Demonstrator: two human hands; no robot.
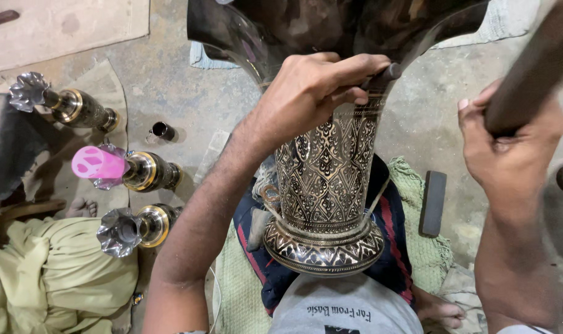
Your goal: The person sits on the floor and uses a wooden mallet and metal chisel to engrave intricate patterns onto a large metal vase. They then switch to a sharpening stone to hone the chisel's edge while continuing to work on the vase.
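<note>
A tall brass vase [326, 185] with dark engraved patterns stands upright between my knees, its wide flared mouth toward the camera. My left hand [312, 86] is shut on a small dark metal chisel [380, 77] pressed against the vase's neck. My right hand [510, 145] grips the wooden handle of a hammer [535, 65], raised at the right; its head is out of view.
Three smaller brass vases [139, 172] lie on their sides at the left, one with a pink plug [99, 162]. A seated person in pale green cloth [52, 278] is at lower left. A dark rectangular block [433, 203] lies on the concrete floor at right. A green mat [426, 247] is under me.
</note>
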